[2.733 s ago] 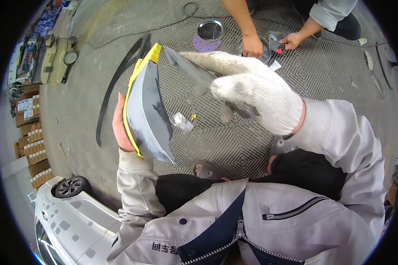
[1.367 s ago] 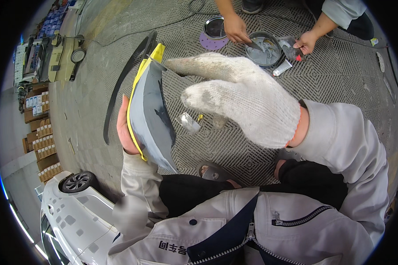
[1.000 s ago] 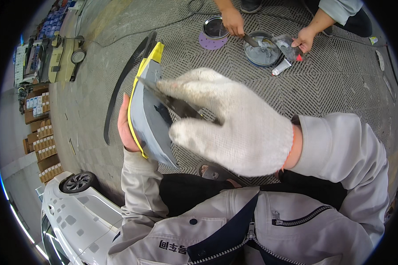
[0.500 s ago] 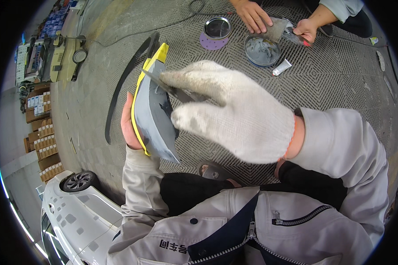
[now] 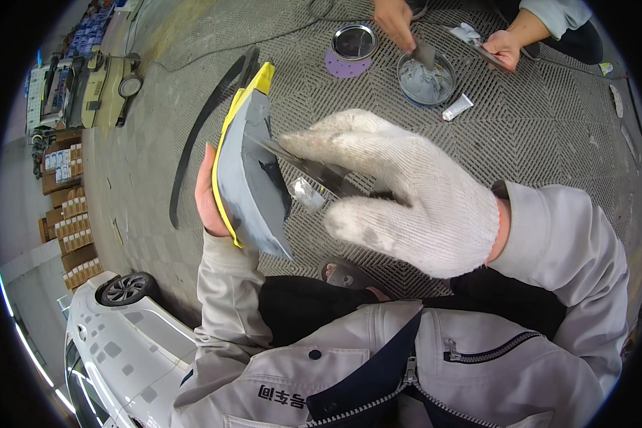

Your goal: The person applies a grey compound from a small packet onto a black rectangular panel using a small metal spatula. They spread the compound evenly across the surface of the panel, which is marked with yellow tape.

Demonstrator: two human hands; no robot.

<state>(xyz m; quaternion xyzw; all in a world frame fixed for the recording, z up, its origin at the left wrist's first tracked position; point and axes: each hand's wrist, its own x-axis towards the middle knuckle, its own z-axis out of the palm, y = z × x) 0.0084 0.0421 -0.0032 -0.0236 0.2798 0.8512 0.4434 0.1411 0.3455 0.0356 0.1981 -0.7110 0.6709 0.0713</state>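
A curved grey car body part (image 5: pixel 246 192), edged along its left side with yellow masking tape (image 5: pixel 261 80), stands tilted in front of me. My bare left hand (image 5: pixel 205 196) grips it from the left, fingers mostly hidden behind it. Dark patches show on the part's right side. My right hand (image 5: pixel 417 196), in a smudged white knit glove, pinches a thin dark putty knife (image 5: pixel 317 171) between thumb and fingers. The blade's tip lies at the grey surface, near its upper middle; whether it touches I cannot tell.
Across from me, a person's hands (image 5: pixel 394 21) work a spreader in a tin of grey putty (image 5: pixel 405 91) and hold a putty-loaded plate (image 5: pixel 481 44). A small tube (image 5: pixel 457 108), tin lid (image 5: pixel 354 43), purple sanding disc (image 5: pixel 346 65) and black curved strip (image 5: pixel 185 143) lie on the ribbed floor.
My right hand and the putty knife have moved right and slightly down, uncovering more of the part. The other person's hand has brought the spreader into the tin.
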